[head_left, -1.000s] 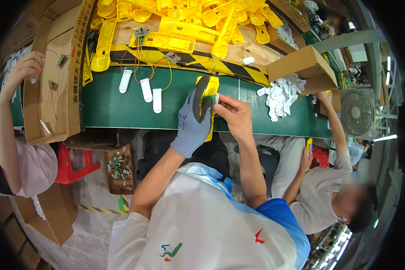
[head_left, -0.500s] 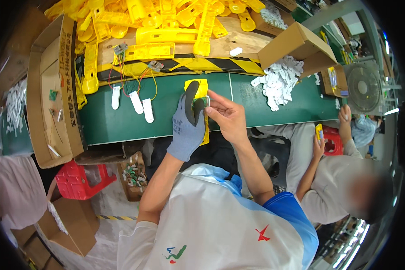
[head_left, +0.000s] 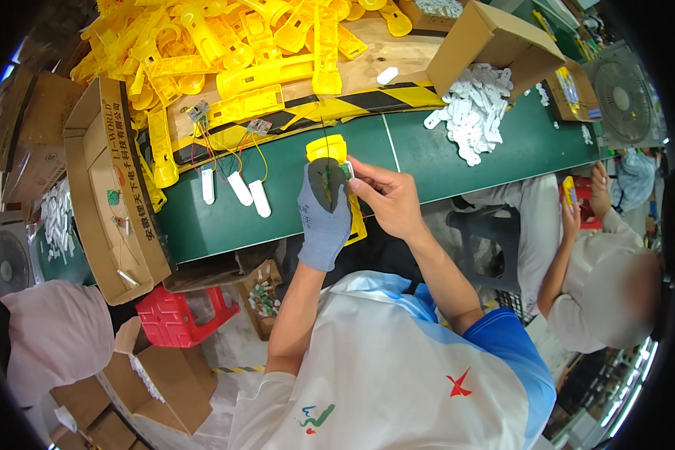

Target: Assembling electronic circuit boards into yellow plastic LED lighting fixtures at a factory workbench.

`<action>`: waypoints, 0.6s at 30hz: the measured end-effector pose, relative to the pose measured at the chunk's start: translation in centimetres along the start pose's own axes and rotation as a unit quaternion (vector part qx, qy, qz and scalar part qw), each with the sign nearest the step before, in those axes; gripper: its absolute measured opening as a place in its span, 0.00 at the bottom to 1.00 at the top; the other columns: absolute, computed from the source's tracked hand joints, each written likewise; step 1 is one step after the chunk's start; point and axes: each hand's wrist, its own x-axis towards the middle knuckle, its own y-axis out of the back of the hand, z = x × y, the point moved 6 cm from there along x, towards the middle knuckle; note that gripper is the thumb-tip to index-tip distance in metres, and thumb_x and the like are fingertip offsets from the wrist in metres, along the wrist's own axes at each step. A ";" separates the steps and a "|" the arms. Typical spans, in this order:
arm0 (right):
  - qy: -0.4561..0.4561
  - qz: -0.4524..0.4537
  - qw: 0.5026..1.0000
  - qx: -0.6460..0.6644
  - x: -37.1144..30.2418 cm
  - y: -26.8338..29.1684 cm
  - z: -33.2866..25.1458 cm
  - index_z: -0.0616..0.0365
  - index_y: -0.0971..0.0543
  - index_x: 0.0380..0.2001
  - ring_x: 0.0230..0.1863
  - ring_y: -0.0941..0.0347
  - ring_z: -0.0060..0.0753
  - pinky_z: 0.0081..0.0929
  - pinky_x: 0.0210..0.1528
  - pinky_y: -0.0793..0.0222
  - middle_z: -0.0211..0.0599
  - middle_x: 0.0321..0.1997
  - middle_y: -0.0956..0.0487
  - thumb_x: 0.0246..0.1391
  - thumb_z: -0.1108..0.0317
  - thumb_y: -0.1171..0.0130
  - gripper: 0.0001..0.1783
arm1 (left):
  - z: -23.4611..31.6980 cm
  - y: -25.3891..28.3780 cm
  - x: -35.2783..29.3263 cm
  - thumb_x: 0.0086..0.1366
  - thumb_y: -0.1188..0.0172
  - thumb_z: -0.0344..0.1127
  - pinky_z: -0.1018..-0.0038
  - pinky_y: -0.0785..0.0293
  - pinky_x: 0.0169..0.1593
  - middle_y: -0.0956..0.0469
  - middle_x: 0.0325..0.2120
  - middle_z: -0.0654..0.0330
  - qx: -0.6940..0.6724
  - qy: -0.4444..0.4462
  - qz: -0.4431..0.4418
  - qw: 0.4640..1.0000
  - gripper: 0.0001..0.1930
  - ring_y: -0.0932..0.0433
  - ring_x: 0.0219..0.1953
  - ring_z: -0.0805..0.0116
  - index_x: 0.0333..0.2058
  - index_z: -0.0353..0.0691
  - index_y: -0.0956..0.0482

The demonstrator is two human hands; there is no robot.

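My left hand (head_left: 325, 217), in a grey-blue glove with dark fingers, is wrapped round a long yellow plastic housing (head_left: 327, 148) above the green table's near edge. The thumb lies along the housing, and a bit of green circuit board (head_left: 345, 180) shows beside it. My bare right hand (head_left: 392, 201) pinches a small whitish piece (head_left: 349, 169) at the housing's right side. The fingertips hide most of this piece, so its kind is unclear. Left of my hands, white oblong plastic pieces (head_left: 240, 188) lie on the table, with coloured wires leading to small boards (head_left: 259, 127).
Yellow housings (head_left: 202, 37) are heaped at the back behind a black-and-yellow striped edge (head_left: 397, 96). White plastic pieces (head_left: 472, 112) spill from a cardboard box (head_left: 495, 45) at right. A long carton (head_left: 112, 195) stands at left. Co-workers sit on both sides.
The whole view has shifted and tilted slightly. Both hands stay together at the yellow housing; the left thumb now lies lower, over the board.
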 end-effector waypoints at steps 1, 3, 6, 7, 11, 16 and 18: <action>0.001 0.001 1.000 0.012 -0.1 0.0 0.0 0.58 0.23 0.58 0.40 0.23 0.13 0.17 0.44 0.26 0.32 0.46 0.16 0.61 0.73 0.39 0.21 | -0.1 0.0 -0.1 0.65 0.43 0.33 0.64 0.26 0.38 0.24 0.35 0.51 -0.006 -0.009 0.008 1.000 0.12 0.23 0.36 0.55 0.45 0.35 0.28; -0.007 0.001 1.000 0.016 0.0 0.1 0.1 0.58 0.23 0.58 0.40 0.23 0.13 0.17 0.44 0.26 0.32 0.46 0.16 0.61 0.73 0.39 0.21 | -0.3 0.0 -0.1 0.66 0.43 0.33 0.66 0.26 0.38 0.24 0.34 0.52 -0.016 -0.018 0.012 1.000 0.12 0.23 0.35 0.58 0.45 0.35 0.28; -0.013 -0.008 0.999 0.041 0.2 -0.4 0.1 0.58 0.22 0.57 0.40 0.24 0.14 0.17 0.45 0.27 0.32 0.47 0.16 0.61 0.73 0.39 0.21 | -0.2 0.7 -0.3 0.65 0.43 0.31 0.66 0.26 0.39 0.24 0.35 0.52 -0.025 -0.016 0.031 0.999 0.11 0.23 0.35 0.59 0.45 0.35 0.28; -0.012 -0.009 0.998 0.060 0.3 -0.8 0.1 0.58 0.22 0.57 0.41 0.24 0.14 0.17 0.45 0.27 0.32 0.47 0.16 0.61 0.73 0.39 0.20 | -0.1 1.0 -0.2 0.65 0.43 0.30 0.67 0.26 0.39 0.24 0.34 0.53 -0.020 -0.014 0.033 0.999 0.11 0.23 0.35 0.60 0.45 0.35 0.28; -0.010 0.005 0.998 0.066 0.3 -0.8 0.6 0.60 0.22 0.56 0.41 0.24 0.15 0.17 0.45 0.27 0.34 0.47 0.16 0.60 0.73 0.39 0.20 | -0.8 0.8 0.0 0.64 0.44 0.27 0.68 0.26 0.39 0.24 0.34 0.55 -0.027 -0.011 0.022 0.999 0.10 0.23 0.35 0.63 0.44 0.36 0.27; 0.047 -0.006 0.996 -0.072 -0.2 -1.1 -1.6 0.65 0.23 0.55 0.40 0.22 0.23 0.22 0.43 0.27 0.43 0.47 0.17 0.59 0.75 0.40 0.20 | -0.8 0.9 -0.1 0.62 0.41 0.26 0.69 0.26 0.40 0.23 0.35 0.56 -0.047 -0.021 0.032 0.998 0.09 0.23 0.35 0.65 0.42 0.35 0.26; 0.094 -0.004 0.987 -0.129 -0.8 -0.6 -2.7 0.66 0.24 0.56 0.43 0.22 0.31 0.26 0.47 0.27 0.46 0.48 0.18 0.59 0.76 0.40 0.21 | -0.7 0.2 0.1 0.62 0.41 0.26 0.69 0.26 0.40 0.23 0.35 0.56 -0.030 -0.046 0.025 0.998 0.10 0.23 0.35 0.65 0.42 0.34 0.26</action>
